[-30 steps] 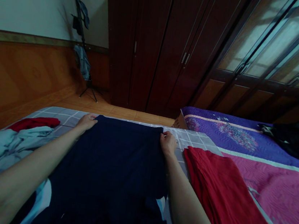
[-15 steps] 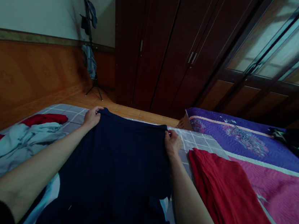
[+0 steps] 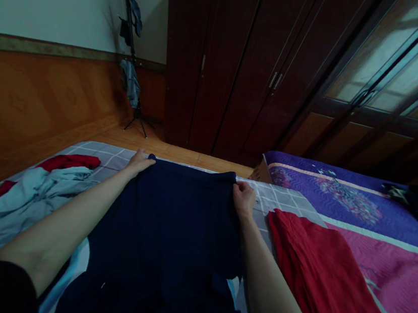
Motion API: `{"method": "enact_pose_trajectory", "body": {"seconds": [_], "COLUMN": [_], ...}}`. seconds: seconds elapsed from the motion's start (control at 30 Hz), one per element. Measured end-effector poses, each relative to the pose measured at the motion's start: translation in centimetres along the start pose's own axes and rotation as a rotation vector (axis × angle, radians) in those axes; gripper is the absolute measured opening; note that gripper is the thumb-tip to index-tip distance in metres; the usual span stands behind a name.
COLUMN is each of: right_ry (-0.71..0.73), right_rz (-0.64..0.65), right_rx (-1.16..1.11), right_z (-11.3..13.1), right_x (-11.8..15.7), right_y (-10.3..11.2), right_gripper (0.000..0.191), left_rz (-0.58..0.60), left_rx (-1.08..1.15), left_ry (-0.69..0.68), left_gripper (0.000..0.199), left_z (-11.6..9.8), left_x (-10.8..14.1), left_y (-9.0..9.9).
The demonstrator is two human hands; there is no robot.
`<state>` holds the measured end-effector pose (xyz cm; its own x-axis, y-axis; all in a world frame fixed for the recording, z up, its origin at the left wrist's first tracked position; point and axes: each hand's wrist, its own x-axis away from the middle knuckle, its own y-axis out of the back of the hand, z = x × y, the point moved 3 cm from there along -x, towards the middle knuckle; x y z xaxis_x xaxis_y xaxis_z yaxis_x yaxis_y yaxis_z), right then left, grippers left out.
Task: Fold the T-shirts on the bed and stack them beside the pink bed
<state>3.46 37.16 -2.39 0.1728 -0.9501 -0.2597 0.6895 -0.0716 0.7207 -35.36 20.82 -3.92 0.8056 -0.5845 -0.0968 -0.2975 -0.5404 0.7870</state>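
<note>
A dark navy garment [image 3: 174, 218] lies stretched out in front of me, its far edge pulled nearly straight. Whether it is a shirt or trousers I cannot tell. My left hand [image 3: 139, 163] pinches its far left corner between thumb and fingers. At the far right corner, my right hand [image 3: 244, 198] is closed on the same edge. The near part of the cloth is bunched and very dark. Under its left side shows a light blue and white piece of fabric [image 3: 80, 260].
Red folded cloth [image 3: 318, 261] lies right of my right arm. Left are a crumpled pale grey garment [image 3: 36, 201] and a red one [image 3: 73, 161], on a grey checked bed cover [image 3: 112, 152]. Beyond stand a purple-covered bed [image 3: 327, 184], a dark wardrobe [image 3: 219, 76] and a coat stand [image 3: 131, 20].
My left hand has shifted slightly right and inward along with its corner, so the far edge spans a little less. The view has turned slightly; both hands still hold the garment.
</note>
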Motion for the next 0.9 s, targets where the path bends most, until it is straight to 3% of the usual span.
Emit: {"method": "enact_pose_trajectory", "body": {"seconds": [0.13, 0.27, 0.4, 0.67, 0.8, 0.9], "right_ry": [0.006, 0.029, 0.022, -0.087, -0.044, -0.029], "right_rz": [0.074, 0.067, -0.017, -0.04, -0.036, -0.006], "right_rx": [-0.132, -0.2, -0.189, 0.012, 0.011, 0.026], "right_z": [-0.6, -0.4, 0.1, 0.0, 0.4, 0.6], "right_x": [-0.7, -0.7, -0.5, 0.5, 0.5, 0.4], "right_y": [-1.0, -1.1, -0.3, 0.2, 0.4, 0.2], "right_gripper": [0.036, 0.034, 0.04, 0.031, 0.036, 0.034], "left_rz": [0.056, 0.086, -0.006, -0.173, -0.298, -0.289], "left_rx": [-0.005, 0.049, 0.093, 0.014, 0.0, -0.043], "left_ry": [0.046, 0.005, -0.026, -0.008, -0.047, -0.091], "left_gripper": [0.028, 0.024, 0.026, 0.006, 0.02, 0.023], "left_z": [-0.6, -2.7, -3.5, -0.5, -1.0, -1.3], "left_x": [-0.7, -1.5, -2.3, -1.2, -0.6, 0.2], "left_y": [-0.6, -0.9, -0.1, -0.8, -0.5, -0.2]}}
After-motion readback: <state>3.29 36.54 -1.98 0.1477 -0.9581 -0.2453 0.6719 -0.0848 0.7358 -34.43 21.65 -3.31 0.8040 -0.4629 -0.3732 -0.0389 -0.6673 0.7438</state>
